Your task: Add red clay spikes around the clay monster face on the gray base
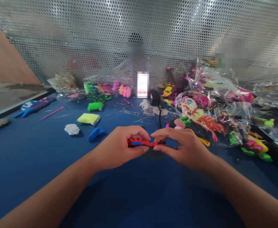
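Observation:
My left hand [117, 147] is closed around a thin red-and-blue modelling-clay piece [139, 143], with fingers above it and the thumb along its near side. At the right end of that piece, the thumb and forefinger of my right hand [186, 144] pinch its red edge. Most of the piece's left part is hidden in my left palm. To the left on the blue table [139, 196] lie a blue clay lump [96, 134], a white clay lump [72, 129] and a yellow clay packet [89, 118].
A green clay packet [95, 106], a pink stick [51, 113] and loose thin wires [136, 115] lie farther back. A black box [155, 97] with a cord stands near a lit screen [142, 85]. Plastic bags of colourful clay figures [200, 110] crowd the right, before a perforated metal wall [82, 31].

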Available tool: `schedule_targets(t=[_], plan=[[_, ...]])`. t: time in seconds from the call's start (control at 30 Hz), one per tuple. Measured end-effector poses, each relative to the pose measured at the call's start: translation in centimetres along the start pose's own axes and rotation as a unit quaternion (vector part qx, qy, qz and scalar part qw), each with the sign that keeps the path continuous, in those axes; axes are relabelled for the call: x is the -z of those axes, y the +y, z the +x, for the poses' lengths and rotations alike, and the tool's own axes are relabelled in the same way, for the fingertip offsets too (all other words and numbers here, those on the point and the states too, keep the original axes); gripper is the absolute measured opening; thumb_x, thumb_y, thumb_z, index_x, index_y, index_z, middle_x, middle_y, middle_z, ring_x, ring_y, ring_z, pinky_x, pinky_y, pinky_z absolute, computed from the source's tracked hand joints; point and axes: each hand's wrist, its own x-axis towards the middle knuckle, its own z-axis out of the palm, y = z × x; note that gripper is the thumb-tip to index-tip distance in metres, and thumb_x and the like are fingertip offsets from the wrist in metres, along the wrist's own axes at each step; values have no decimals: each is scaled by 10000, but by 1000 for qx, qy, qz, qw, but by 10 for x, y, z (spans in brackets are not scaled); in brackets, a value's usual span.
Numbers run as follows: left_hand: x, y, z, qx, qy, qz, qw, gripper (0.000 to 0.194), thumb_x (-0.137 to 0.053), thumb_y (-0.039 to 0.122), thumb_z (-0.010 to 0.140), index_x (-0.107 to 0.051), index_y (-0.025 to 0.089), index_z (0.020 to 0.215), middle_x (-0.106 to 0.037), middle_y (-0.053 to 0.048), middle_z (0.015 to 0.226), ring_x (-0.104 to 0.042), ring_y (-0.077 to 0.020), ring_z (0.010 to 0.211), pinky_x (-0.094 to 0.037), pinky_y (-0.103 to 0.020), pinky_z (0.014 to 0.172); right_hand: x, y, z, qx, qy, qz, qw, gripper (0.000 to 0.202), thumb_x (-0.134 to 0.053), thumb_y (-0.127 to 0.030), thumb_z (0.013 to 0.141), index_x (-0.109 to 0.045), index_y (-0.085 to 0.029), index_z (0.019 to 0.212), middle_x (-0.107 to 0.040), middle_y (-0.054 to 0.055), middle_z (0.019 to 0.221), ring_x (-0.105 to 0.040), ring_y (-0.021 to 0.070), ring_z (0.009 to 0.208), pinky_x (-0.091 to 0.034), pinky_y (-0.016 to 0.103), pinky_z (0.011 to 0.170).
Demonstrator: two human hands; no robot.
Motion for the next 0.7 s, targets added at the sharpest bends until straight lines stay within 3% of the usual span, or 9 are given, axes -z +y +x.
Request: schedule_targets(t=[0.33,0.5,0.6,0.7], plan=[[-1,3,-1,4,4,-26,1000,172,-657,231,803,-631,205,971,-691,19,860,-636,-126,756,-473,-221,676,1,-4,-1,29,-16,-27,999,268,-629,-175,855,-588,-257,1107,-726,-1,991,-692,136,822,-515,243,793],[-1,2,0,17,45,-28,998,151,-663,260,792,-638,192,925,-690,-3,863,-630,-142,764,-481,-235,680,1,2,-1,-59,-28,44,997,418,-713,-304,801,-528,-276,1175,-712,5,901,-682,184,846,-532,305,762],[0,1,2,33,73,-45,996,217,-698,278,768,-639,196,959,-690,-16,899,-624,-142,766,-487,-239,685,0,6,-1,-100,-41,126,986,467,-719,-294,790,-494,-275,1199,-687,10,906,-677,176,844,-544,299,731],[1,-1,4,82,110,-175,975,378,-731,324,751,-591,198,1079,-687,-43,943,-618,-134,712,-496,-234,621,-1,7,1,-130,-15,211,969,424,-734,-265,765,-521,-263,1131,-670,8,887,-677,162,824,-553,306,755]])
